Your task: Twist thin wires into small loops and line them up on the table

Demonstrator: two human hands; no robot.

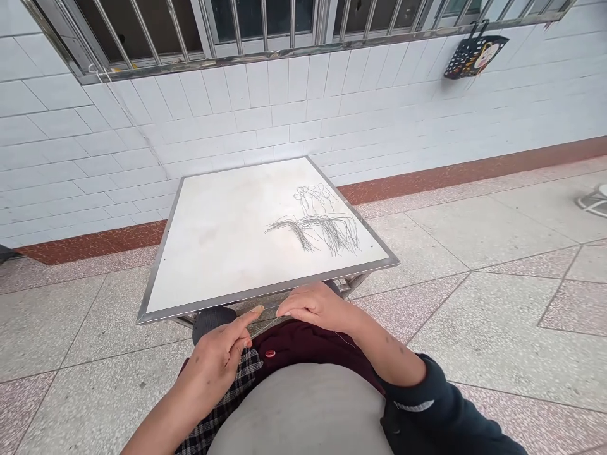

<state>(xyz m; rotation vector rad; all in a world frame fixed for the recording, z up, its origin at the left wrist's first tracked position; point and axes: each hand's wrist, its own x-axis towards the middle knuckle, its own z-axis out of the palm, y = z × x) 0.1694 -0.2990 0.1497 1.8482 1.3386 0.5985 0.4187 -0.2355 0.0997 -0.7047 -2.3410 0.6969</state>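
Thin dark wires (pixel 332 234), some bent into loops, lie on the right half of a white table (pixel 227 221) with a metal edge. My left hand (pixel 220 354) is over my lap just off the near edge, index finger stretched out, the other fingers curled on a thin pale strand (pixel 265 328). The strand runs across to my right hand (pixel 317 306), whose thumb and fingers are pressed together on it at the table's near edge. A fine end of strand trails below my right wrist.
Behind the table stands a white tiled wall (pixel 199 139) with barred windows (pixel 260 25). A dotted bag (pixel 474 54) hangs from the bars at the right. Part of a round metal-framed object (pixel 595 201) shows on the tiled floor (pixel 502 322) at the far right.
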